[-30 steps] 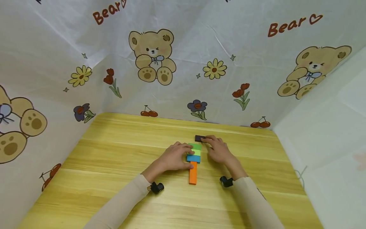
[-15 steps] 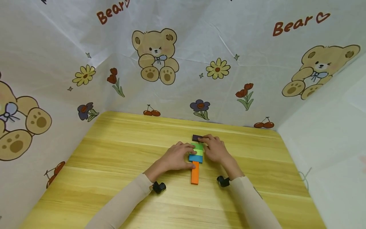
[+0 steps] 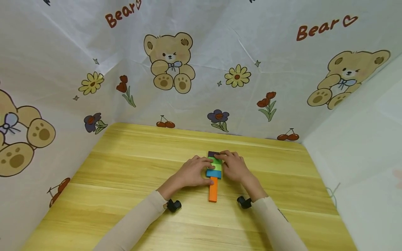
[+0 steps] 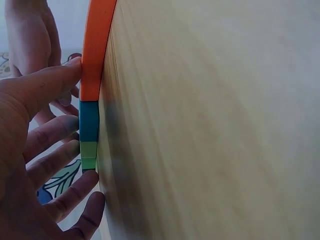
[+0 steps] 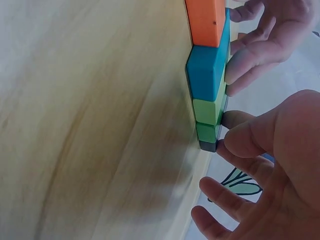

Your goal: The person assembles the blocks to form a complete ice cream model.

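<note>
Small flat wooden blocks lie in a row on the table: an orange block (image 3: 213, 194) set lengthwise nearest, then a blue block (image 3: 213, 173), a light green block (image 3: 218, 167), a green block (image 3: 218, 161) and a dark block (image 3: 211, 153) crosswise. My left hand (image 3: 193, 173) rests from the left, its thumb touching the orange block and its extended fingertips on the blue and green blocks. From the right, my right hand (image 3: 235, 166) touches the dark block with a fingertip. In the right wrist view, the dark block (image 5: 208, 146) lies against the green one.
The wood-grain table (image 3: 141, 157) extends around the row. A white sheet (image 3: 201, 76) printed with bears and flowers hangs behind it. Small black cameras sit at both wrists, including the left camera (image 3: 173, 205).
My right hand has brought the dark block left and nearer, closing its gap to the green block. My left hand has stayed in place on the row.
</note>
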Action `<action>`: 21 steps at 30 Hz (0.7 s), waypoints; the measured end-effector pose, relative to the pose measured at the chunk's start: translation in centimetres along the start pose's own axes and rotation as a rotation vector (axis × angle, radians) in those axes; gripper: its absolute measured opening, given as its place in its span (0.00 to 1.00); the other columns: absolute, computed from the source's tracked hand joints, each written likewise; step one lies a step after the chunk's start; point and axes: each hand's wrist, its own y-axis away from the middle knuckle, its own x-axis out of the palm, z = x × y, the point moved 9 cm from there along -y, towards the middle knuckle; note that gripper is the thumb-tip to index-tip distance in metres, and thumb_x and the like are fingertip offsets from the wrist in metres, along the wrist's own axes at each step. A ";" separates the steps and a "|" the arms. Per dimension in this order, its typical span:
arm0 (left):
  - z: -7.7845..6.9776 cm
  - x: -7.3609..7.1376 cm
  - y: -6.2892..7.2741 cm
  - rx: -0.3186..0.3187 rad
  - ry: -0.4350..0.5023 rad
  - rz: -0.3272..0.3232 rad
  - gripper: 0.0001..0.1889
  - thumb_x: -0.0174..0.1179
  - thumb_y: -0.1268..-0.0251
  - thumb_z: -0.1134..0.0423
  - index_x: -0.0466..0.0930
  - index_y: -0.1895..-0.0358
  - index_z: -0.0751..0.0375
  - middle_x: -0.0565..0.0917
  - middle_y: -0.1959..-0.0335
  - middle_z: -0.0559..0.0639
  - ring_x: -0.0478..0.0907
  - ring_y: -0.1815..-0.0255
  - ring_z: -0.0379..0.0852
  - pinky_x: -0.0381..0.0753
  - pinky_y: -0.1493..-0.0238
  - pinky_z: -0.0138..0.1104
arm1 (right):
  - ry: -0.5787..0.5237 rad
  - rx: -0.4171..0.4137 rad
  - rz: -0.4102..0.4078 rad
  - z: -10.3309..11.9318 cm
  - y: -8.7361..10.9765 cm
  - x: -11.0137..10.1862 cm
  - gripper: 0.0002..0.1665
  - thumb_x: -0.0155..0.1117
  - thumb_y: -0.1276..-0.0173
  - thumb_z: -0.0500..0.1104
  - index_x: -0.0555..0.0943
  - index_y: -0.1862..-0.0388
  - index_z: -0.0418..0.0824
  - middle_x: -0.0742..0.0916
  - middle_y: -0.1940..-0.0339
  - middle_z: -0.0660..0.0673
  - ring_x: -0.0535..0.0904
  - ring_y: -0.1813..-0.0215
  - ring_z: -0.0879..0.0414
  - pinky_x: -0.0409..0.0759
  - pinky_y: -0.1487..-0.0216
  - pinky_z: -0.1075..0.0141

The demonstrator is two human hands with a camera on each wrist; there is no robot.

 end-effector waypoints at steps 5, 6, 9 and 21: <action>0.0 0.1 -0.2 0.004 -0.001 -0.005 0.30 0.74 0.36 0.36 0.86 0.34 0.41 0.76 0.21 0.39 0.74 0.30 0.48 0.77 0.32 0.48 | 0.003 -0.005 -0.014 0.1 0.2 -0.1 0.27 0.52 0.17 0.37 0.81 0.24 0.50 0.81 0.24 0.41 0.73 0.25 0.32 0.70 0.27 0.31; 0.0 0.1 -0.3 0.005 -0.002 -0.004 0.30 0.74 0.36 0.36 0.86 0.34 0.41 0.76 0.21 0.39 0.74 0.30 0.48 0.77 0.32 0.48 | 0.002 -0.005 -0.014 0.0 0.2 -0.1 0.27 0.52 0.17 0.37 0.81 0.24 0.49 0.81 0.24 0.41 0.73 0.25 0.32 0.70 0.27 0.31; -0.3 0.2 -0.4 0.011 -0.014 0.012 0.30 0.73 0.36 0.36 0.86 0.33 0.41 0.75 0.20 0.39 0.73 0.30 0.48 0.76 0.32 0.48 | -0.008 -0.021 -0.021 -0.2 0.4 -0.1 0.27 0.53 0.17 0.37 0.80 0.24 0.47 0.80 0.24 0.39 0.73 0.25 0.31 0.71 0.27 0.31; -1.0 -0.1 -0.8 0.026 -0.047 0.054 0.29 0.74 0.37 0.35 0.84 0.37 0.42 0.76 0.24 0.42 0.72 0.33 0.49 0.76 0.34 0.46 | -0.175 -0.081 -0.054 -0.4 1.3 -0.3 0.24 0.54 0.17 0.34 0.80 0.27 0.40 0.79 0.26 0.35 0.72 0.26 0.34 0.72 0.24 0.35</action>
